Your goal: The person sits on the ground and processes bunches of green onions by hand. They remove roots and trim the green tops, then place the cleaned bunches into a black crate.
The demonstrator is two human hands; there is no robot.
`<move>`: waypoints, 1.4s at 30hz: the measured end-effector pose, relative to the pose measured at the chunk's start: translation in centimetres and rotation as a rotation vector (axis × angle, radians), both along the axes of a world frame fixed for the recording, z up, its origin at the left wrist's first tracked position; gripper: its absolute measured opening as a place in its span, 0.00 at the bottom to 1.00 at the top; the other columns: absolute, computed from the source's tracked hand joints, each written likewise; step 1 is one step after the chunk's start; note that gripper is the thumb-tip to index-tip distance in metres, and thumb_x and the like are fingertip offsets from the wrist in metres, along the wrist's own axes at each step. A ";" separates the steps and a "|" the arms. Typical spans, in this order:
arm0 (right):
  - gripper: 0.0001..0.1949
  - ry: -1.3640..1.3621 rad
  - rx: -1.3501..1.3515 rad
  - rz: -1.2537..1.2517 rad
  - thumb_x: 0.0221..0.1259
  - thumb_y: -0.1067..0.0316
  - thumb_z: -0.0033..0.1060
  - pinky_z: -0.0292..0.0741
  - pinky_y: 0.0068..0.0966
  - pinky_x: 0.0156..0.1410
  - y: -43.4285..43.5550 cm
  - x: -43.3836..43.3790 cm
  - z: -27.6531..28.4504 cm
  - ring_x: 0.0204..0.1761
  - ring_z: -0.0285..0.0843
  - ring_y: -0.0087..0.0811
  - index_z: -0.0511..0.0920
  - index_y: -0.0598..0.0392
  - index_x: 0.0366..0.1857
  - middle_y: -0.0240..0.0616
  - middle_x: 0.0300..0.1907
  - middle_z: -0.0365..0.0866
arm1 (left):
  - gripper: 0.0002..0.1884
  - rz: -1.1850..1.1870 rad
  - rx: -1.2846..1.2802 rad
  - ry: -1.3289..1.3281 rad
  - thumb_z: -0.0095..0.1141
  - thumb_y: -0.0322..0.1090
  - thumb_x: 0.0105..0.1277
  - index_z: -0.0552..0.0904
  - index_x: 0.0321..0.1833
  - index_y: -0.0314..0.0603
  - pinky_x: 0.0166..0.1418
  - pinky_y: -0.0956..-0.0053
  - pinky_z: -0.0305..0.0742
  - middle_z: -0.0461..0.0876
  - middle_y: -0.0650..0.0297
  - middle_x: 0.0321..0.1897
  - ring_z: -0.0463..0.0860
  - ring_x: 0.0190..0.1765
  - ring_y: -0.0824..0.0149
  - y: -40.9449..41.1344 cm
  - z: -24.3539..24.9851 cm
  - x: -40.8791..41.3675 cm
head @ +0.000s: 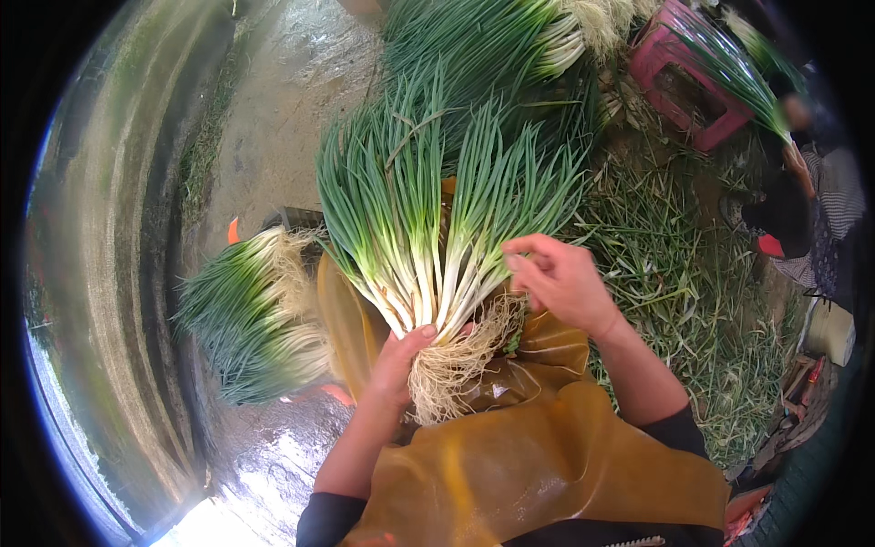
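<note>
My left hand (400,362) grips a fanned bunch of scallions (427,267) low on the white stems, just above the roots, with the thumb across the front. The green leaves spread away from me, and a tangle of pale roots (444,383) hangs toward my lap. At the right side of the bunch is my right hand (560,284), its fingers bent beside the outer stems. Whether anything is between its fingertips is too blurred to tell. A yellow-brown waterproof apron (540,458) covers my lap beneath the bunch.
Scallion piles lie ahead (478,48) and to my left (266,314). Leaf trimmings (670,294) cover the ground at right. A pink plastic stool (724,126) stands at the upper right, near another person (830,198) holding scallions. Wet ground (273,130) stretches along the left.
</note>
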State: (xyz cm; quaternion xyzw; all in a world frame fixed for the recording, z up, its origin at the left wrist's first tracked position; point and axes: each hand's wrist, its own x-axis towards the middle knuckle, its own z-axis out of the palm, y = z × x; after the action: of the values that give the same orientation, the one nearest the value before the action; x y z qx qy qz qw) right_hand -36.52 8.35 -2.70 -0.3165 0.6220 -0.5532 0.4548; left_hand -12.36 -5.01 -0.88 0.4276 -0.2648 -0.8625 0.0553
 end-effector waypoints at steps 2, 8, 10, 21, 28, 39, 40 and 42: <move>0.15 0.364 0.206 0.057 0.70 0.55 0.66 0.76 0.25 0.27 -4.3 1.4 0.6 0.20 0.78 0.21 0.84 0.59 0.45 0.36 0.20 0.83 | 0.29 0.022 -0.003 -0.003 0.60 0.35 0.69 0.70 0.71 0.31 0.62 0.58 0.83 0.83 0.50 0.57 0.87 0.55 0.56 0.2 0.0 0.3; 0.14 0.378 0.297 0.079 0.67 0.55 0.62 0.82 0.34 0.38 -6.0 3.9 1.5 0.31 0.88 0.43 0.84 0.56 0.37 0.47 0.26 0.87 | 0.25 0.085 0.095 -0.210 0.60 0.34 0.70 0.72 0.68 0.35 0.51 0.65 0.87 0.83 0.54 0.54 0.87 0.50 0.60 0.4 2.7 -0.4; 0.07 -0.155 0.070 0.403 0.70 0.65 0.60 0.76 0.24 0.33 -4.7 5.0 3.0 0.25 0.79 0.23 0.83 0.56 0.36 0.34 0.23 0.83 | 0.25 0.044 0.008 -0.299 0.60 0.36 0.69 0.73 0.67 0.34 0.51 0.64 0.87 0.84 0.54 0.53 0.87 0.48 0.60 0.6 3.8 -0.8; 0.04 -0.046 0.544 -0.432 0.71 0.68 0.57 0.72 0.20 0.36 17.5 -11.5 -4.1 0.31 0.79 0.26 0.80 0.53 0.37 0.32 0.29 0.82 | 0.26 0.110 0.043 -0.205 0.65 0.38 0.65 0.77 0.63 0.35 0.51 0.65 0.87 0.86 0.55 0.48 0.87 0.47 0.62 -0.1 3.0 -0.4; 0.09 0.833 0.131 -0.232 0.65 0.74 0.64 0.82 0.32 0.48 6.5 -2.1 -2.8 0.42 0.86 0.42 0.84 0.52 0.47 0.41 0.42 0.87 | 0.25 0.090 -0.024 -0.253 0.66 0.36 0.65 0.76 0.63 0.34 0.43 0.71 0.85 0.84 0.59 0.41 0.85 0.40 0.68 0.2 2.9 -0.6; 0.11 1.112 -0.050 0.143 0.64 0.59 0.67 0.67 0.31 0.46 -1.8 2.4 -1.0 0.38 0.74 0.33 0.82 0.45 0.46 0.31 0.34 0.76 | 0.32 0.092 -0.023 -0.143 0.61 0.33 0.62 0.74 0.70 0.28 0.40 0.82 0.77 0.85 0.56 0.60 0.79 0.37 0.77 0.2 1.9 0.1; 0.09 1.071 -0.076 0.151 0.62 0.57 0.69 0.67 0.31 0.46 -1.7 2.4 -1.4 0.40 0.73 0.33 0.84 0.44 0.42 0.31 0.33 0.74 | 0.32 0.084 -0.008 -0.143 0.61 0.33 0.62 0.74 0.70 0.28 0.39 0.82 0.76 0.85 0.55 0.60 0.79 0.36 0.77 0.1 1.8 0.2; 0.07 0.946 -0.182 0.204 0.60 0.57 0.70 0.67 0.31 0.46 -2.0 2.5 -1.9 0.41 0.73 0.33 0.85 0.43 0.38 0.30 0.35 0.73 | 0.32 0.071 0.023 -0.142 0.61 0.33 0.62 0.74 0.70 0.28 0.38 0.82 0.75 0.85 0.54 0.59 0.79 0.36 0.77 -0.1 1.6 0.2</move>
State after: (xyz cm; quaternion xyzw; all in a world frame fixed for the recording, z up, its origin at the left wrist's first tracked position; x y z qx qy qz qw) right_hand -33.98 6.35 -4.56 -0.6308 0.6754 -0.3536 0.1447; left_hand -12.16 -5.14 0.75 0.4975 -0.2426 -0.8305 0.0620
